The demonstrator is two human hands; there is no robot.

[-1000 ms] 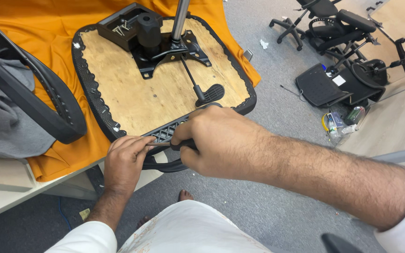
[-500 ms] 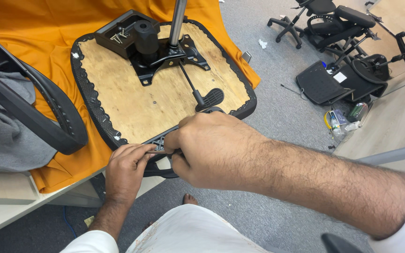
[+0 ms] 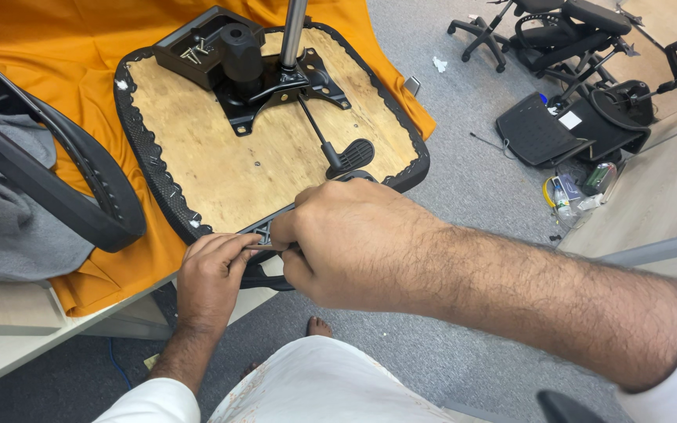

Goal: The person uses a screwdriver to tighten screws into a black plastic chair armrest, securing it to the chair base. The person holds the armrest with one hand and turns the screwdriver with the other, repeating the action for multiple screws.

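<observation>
While both hands pinch a black bracket, screws sit in the tray

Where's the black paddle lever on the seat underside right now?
In the head view, the paddle lever lies on the plywood seat base, right of centre, just above the right hand and near the seat's black edge trim.

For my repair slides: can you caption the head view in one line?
Both hands, left hand and right hand, grip a black bracket at the edge of an upturned chair seat on orange cloth.
</observation>
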